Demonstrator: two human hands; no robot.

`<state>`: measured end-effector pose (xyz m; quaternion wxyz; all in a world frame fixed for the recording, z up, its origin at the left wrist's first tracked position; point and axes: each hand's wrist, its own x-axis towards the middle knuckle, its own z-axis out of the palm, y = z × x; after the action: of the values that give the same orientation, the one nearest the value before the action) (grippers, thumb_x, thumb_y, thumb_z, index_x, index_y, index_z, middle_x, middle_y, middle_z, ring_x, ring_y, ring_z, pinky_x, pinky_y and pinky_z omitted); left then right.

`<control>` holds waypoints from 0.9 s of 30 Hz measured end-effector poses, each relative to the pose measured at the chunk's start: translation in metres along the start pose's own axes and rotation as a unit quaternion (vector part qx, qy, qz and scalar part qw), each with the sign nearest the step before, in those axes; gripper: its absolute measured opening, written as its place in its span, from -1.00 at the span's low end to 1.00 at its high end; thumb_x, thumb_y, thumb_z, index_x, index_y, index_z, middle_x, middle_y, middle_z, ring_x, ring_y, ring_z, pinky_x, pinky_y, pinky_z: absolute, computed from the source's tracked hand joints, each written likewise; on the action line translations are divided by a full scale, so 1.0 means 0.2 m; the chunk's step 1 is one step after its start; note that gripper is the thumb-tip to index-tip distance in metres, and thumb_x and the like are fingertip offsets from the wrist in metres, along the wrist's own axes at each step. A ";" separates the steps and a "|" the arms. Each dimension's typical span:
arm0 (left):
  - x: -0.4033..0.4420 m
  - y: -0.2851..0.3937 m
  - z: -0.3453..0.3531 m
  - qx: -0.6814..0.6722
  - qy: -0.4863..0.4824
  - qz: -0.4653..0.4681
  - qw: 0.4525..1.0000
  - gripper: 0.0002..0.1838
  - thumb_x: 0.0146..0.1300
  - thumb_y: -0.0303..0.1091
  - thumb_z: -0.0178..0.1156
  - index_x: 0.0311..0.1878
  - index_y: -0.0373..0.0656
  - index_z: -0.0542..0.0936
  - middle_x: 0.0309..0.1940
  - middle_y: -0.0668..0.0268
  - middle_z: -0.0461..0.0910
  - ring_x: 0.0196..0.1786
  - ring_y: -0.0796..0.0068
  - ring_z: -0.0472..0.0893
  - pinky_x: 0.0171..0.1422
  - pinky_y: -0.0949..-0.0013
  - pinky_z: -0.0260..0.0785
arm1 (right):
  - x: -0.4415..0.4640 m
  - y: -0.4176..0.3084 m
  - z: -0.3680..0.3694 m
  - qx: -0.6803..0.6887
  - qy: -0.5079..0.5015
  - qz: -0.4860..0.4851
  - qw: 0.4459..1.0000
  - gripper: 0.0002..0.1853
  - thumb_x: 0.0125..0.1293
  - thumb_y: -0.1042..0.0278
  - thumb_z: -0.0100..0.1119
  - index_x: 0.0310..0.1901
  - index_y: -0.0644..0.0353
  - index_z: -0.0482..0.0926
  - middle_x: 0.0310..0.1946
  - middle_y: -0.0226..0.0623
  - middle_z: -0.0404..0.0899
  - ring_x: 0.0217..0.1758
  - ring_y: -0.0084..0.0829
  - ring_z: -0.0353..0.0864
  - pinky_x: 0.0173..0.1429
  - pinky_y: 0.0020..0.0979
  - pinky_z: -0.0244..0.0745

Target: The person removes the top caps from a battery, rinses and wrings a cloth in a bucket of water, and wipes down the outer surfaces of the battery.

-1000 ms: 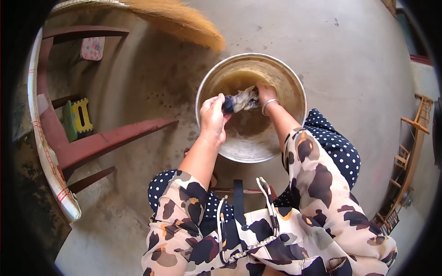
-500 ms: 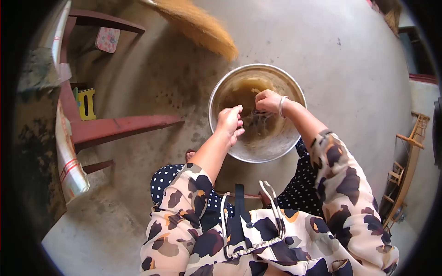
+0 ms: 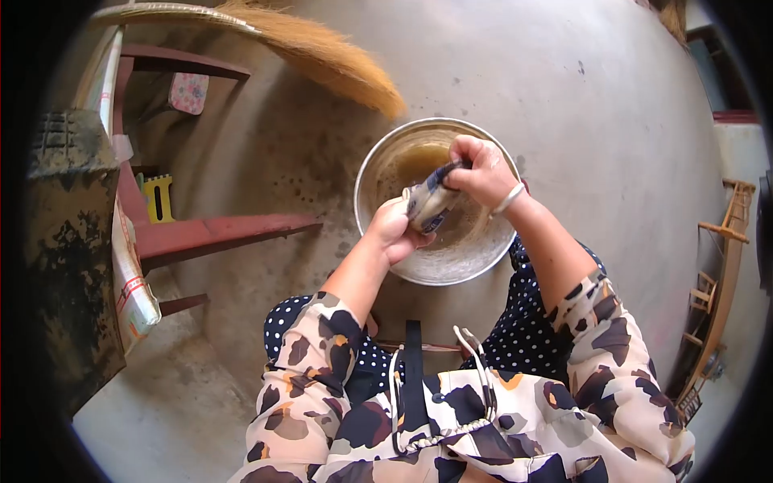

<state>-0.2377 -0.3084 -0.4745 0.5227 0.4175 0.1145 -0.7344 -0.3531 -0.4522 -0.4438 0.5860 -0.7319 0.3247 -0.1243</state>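
A small, wet-looking piece of pale cloth with dark blue patches (image 3: 432, 208) is stretched between the person's 2 bare hands, over the round, silver-coloured metal basin (image 3: 499, 238). The left hand (image 3: 392, 231) is at the cloth's lower left end, its fingers curled under and around the fabric; the exact grip of the thumb is hard to make out. The right hand (image 3: 485, 175) pinches the dark upper right end between thumb and bent fingers, and 1 pale, smooth bangle (image 3: 508, 197) circles that wrist. The cloth runs at a slant — lower at the left hand, higher at the right — and covers part of the view into the basin.

Cloudy brown water (image 3: 425, 161) shows in the basin beyond the cloth. The basin stands on the smooth grey floor (image 3: 564, 105), in front of the person's knees, which are covered by black trousers with white polka dots (image 3: 538, 314). The loose cream blouse with black and brown blotches (image 3: 370, 427) fills the space nearest the camera.

A golden-brown, long-bristled broom (image 3: 330, 66) has its tip near the basin's far rim. To the left are a dark red wooden frame (image 3: 229, 233) and, beside it, a yellow plastic piece with a slot (image 3: 161, 189).
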 end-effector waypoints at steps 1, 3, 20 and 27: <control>0.00 0.01 0.00 -0.024 -0.067 -0.001 0.997 -0.70 0.28 -0.23 -0.14 0.02 -0.03 0.44 -0.12 0.40 0.52 -0.15 0.44 0.50 -0.10 0.10 0.38 | 0.00 0.05 0.01 -0.001 0.004 -0.001 1.000 -0.86 -0.20 0.48 0.15 -0.58 0.21 0.37 -0.67 -0.40 0.35 -0.53 -0.60 0.29 -0.44 -0.50 0.25; -0.09 0.03 0.08 -0.055 -0.122 0.001 0.991 -0.68 0.28 -0.20 -0.15 0.03 -0.04 0.42 -0.11 0.36 0.51 -0.14 0.39 0.51 -0.07 0.04 0.39 | -0.02 0.12 0.04 0.259 -0.031 0.119 0.958 -0.79 -0.07 0.41 0.17 -0.33 0.19 0.46 -0.48 -0.42 0.45 -0.36 -0.56 0.41 -0.25 -0.51 0.36; 0.04 -0.09 -0.05 -0.181 -0.182 0.132 0.957 -0.57 0.31 -0.01 -0.24 -0.04 -0.14 0.42 -0.05 0.25 0.45 0.04 0.33 0.43 0.19 0.23 0.25 | -0.16 -0.02 0.46 -0.143 0.090 -0.249 0.954 -0.82 0.03 0.37 0.10 -0.36 0.27 0.40 -0.47 -0.10 0.39 -0.37 -0.12 0.42 -0.22 -0.23 0.34; 0.01 -0.15 0.04 -0.216 0.030 0.066 0.974 -0.61 0.30 -0.04 -0.19 0.00 -0.09 0.41 -0.02 0.30 0.44 0.02 0.37 0.45 0.14 0.24 0.30 | -0.06 0.08 0.48 -0.192 0.059 -0.111 0.973 -0.76 0.12 0.28 -0.03 -0.60 0.23 0.45 -0.61 -0.06 0.46 -0.49 -0.01 0.47 -0.36 -0.14 0.37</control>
<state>-0.2688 -0.3014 -0.4786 0.6445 0.3235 0.2582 -0.6429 -0.3138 -0.3720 -0.4838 0.3971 -0.8534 0.2935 -0.1669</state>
